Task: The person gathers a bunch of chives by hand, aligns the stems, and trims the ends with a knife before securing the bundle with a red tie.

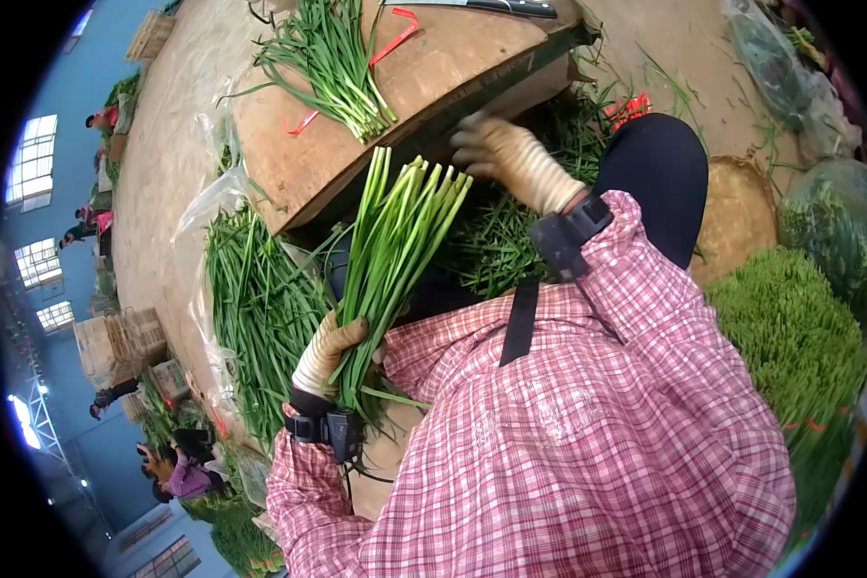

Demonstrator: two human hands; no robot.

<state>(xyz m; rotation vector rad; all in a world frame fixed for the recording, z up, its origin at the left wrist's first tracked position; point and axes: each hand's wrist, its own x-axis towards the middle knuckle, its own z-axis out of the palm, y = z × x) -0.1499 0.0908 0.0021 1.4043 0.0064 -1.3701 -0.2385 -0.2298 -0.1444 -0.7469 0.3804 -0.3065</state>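
My left hand, in a pale glove wrapped at the wrist, is closed round a loose bunch of garlic chives. Their pale cut ends point up toward the board, and the leaves hang below my grip. My right hand, also gloved, is beside the board's edge, a little blurred, its fingers stretched out with nothing in them. On the brown board lies another bunch of chives, with a red tie strip next to it. A knife rests at the board's far edge.
Loose chives are heaped on plastic at my left, with more greens below the board. Tied bundles stand at my right near plastic bags. Red strips are by my knee. Other people sit far left.
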